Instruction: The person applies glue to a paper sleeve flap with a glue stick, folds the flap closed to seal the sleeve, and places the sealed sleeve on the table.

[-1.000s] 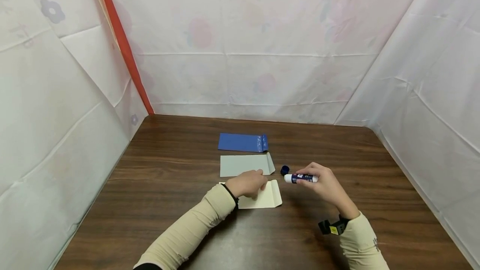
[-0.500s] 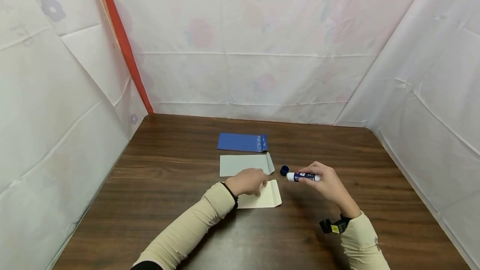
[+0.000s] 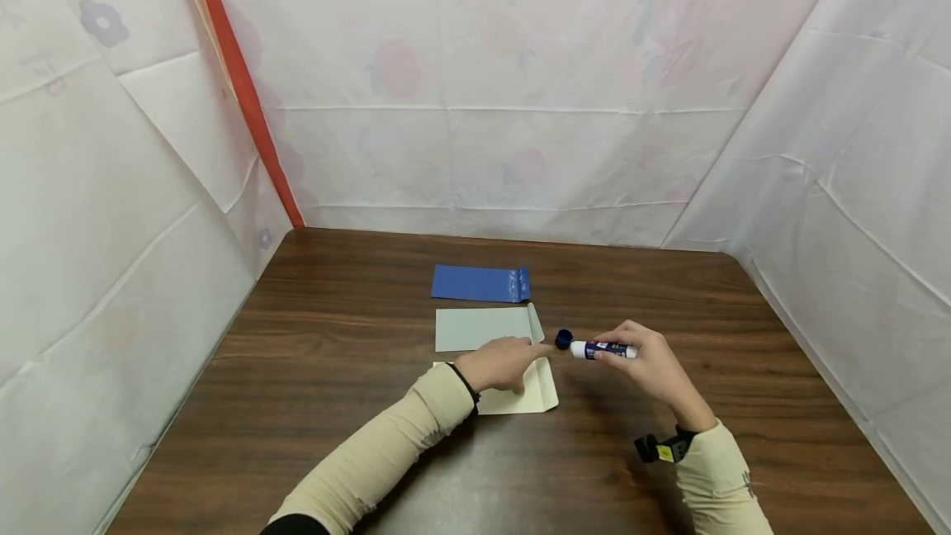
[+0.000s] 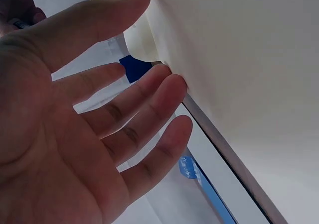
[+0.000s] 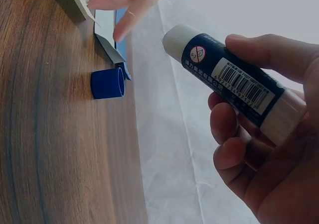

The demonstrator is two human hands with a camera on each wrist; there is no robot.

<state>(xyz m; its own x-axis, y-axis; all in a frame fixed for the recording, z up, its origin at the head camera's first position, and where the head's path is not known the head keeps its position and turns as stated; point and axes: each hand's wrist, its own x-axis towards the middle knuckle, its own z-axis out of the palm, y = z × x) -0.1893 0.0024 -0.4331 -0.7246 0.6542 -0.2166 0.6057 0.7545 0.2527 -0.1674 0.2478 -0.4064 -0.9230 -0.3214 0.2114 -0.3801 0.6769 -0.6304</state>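
Just right of centre in the head view, the right hand [image 3: 654,366] grips the uncapped glue stick [image 3: 603,349] round its barrel; it looks light, rigid and smooth, so mid-barrel seems the surest hold. The left hand [image 3: 499,363], fingers straight, presses the thin, easily creased cream envelope [image 3: 537,393] flat to the counter [image 3: 297,370], with the blue cap [image 3: 564,338] lying just beside the stick's tip.

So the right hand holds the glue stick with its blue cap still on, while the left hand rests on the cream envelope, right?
Not quite: the cap is off. It lies on the table, apart from the glue stick, whose white tip is bare, as the right wrist view shows. The rest is right: the right hand holds the glue stick, and the left hand rests on the cream envelope.
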